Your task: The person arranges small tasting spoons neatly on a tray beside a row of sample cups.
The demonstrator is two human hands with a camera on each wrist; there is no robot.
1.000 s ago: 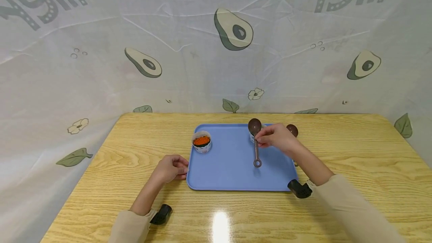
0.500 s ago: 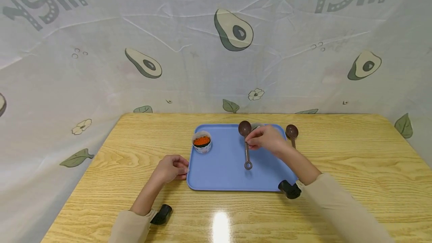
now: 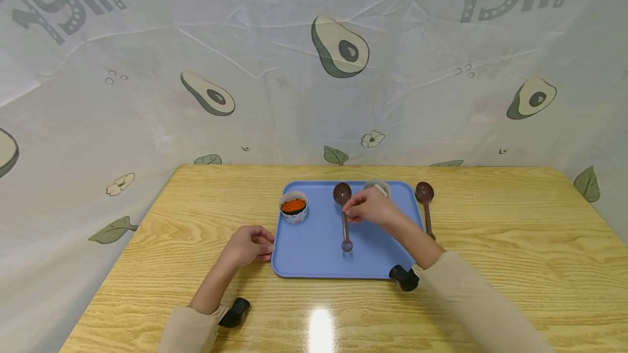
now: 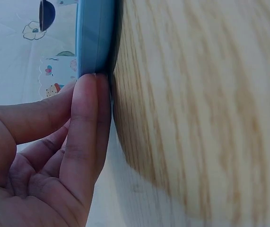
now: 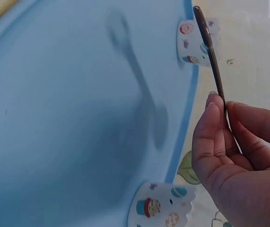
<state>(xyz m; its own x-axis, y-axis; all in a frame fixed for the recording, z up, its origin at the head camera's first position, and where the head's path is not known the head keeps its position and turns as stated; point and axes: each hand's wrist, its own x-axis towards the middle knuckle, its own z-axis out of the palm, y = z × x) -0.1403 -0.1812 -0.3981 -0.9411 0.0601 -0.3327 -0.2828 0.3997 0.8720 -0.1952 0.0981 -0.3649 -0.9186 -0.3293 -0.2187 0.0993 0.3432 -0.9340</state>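
Note:
My right hand (image 3: 370, 207) pinches a brown spoon (image 3: 342, 193) by its handle between thumb and fingers. The spoon hovers over the blue tray (image 3: 314, 252), bowl toward the back, and its shadow falls on the tray in the right wrist view. At the tray's left edge, my left hand (image 3: 247, 245) grips the rim with thumb and fingertips. A patterned paper cup (image 3: 295, 217) with orange, grainy stuff and a dark band stands in the tray's back left corner. Another paper cup (image 3: 371, 183), partly hidden by my right hand, stands at the back right.
A second brown spoon (image 3: 426, 195) lies just right of the tray on the wooden table (image 3: 500, 233). Behind the table hangs a pale curtain (image 3: 275, 97) printed with avocados and leaves.
My right hand has carried the spoon leftward over the tray, away from the right cup, uncovering that cup's rim and the second spoon. The left hand has stayed put.

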